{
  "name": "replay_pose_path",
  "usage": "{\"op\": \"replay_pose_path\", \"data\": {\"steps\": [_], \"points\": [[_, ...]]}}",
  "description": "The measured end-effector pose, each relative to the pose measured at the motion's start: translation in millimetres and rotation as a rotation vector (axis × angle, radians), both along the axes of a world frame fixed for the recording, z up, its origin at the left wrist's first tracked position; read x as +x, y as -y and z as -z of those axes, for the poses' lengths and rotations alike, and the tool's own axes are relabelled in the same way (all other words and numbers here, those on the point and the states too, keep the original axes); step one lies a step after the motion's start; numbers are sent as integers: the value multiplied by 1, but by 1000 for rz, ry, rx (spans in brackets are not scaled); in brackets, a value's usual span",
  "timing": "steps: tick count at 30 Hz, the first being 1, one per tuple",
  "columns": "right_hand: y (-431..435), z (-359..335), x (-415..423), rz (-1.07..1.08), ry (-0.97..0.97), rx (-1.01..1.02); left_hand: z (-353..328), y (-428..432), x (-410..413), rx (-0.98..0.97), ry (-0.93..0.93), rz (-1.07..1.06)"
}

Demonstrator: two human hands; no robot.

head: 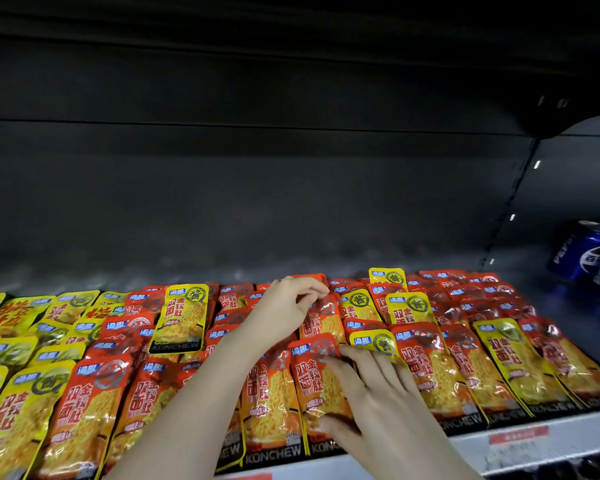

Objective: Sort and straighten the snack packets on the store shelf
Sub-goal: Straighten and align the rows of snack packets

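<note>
Red and yellow snack packets lie in overlapping rows across the shelf [534, 441]. My left hand [284, 308] reaches to the back middle and pinches the top of a red packet [321, 322]. My right hand [371, 400] lies flat over a front red packet [309, 372], thumb under its lower edge and fingers on its right side. A yellow packet [181, 318] lies on top of red ones at left centre. Several yellow packets [406, 306] stand among the red ones at the right.
Blue cola cans [589, 254] stand at the far right behind the packets. The dark back wall and the shelf above close the space. A white price rail with a red label [518, 438] runs along the front edge. Mostly yellow packets [11, 341] fill the left end.
</note>
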State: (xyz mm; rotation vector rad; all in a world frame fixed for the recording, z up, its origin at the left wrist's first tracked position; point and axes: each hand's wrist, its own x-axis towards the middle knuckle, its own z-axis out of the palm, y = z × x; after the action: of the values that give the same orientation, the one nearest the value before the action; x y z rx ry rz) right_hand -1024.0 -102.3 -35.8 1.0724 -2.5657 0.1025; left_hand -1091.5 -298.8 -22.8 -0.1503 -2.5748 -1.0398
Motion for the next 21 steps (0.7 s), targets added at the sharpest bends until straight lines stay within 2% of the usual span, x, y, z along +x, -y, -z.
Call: {"op": "replay_pose_path", "data": {"steps": [3,11,21], "points": [[5,1,-3,22,-47,0,1,-3,1,-1,26,48],[13,5,-6,12,-72,-26,6,5,-7,-35,90,-192],[13,7,-8,27,-112,-44,2,2,-16,113,47,-327]]}}
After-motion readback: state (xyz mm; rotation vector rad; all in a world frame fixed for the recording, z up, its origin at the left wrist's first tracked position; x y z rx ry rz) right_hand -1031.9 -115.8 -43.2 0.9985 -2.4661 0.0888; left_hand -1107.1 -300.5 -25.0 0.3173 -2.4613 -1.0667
